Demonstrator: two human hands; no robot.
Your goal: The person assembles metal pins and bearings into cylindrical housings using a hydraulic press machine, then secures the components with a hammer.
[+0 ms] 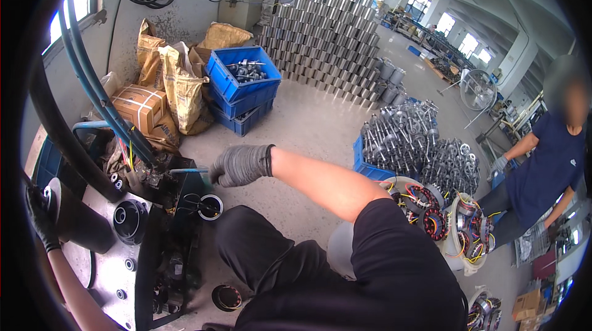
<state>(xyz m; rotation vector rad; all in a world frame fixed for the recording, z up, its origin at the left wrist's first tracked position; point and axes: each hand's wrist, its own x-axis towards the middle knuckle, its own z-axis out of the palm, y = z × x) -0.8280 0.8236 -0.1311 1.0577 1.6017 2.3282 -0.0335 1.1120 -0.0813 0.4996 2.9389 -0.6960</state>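
My right hand (242,166), in a grey glove, reaches across with its fingers curled at the end of a blue lever (190,171) on a dark machine (163,177). At the far left, my left hand (42,220) wears a dark glove and grips the end of a dark cylinder (83,223) lying on its side on a metal worktop (114,275). Part of that hand is lost in the picture's dark rim. Beside the cylinder sits a round black part (129,221) with a ring-shaped opening. Small bearings (130,264) lie on the worktop.
Blue crates (246,87) of metal parts stand ahead, beside sacks (182,84) and a carton (139,107). Stacked metal cylinders (327,41) rise behind. Rotor shafts (401,134) and wound stators (435,223) are to my right, near another person (549,164). A fan (478,89) stands farther back.
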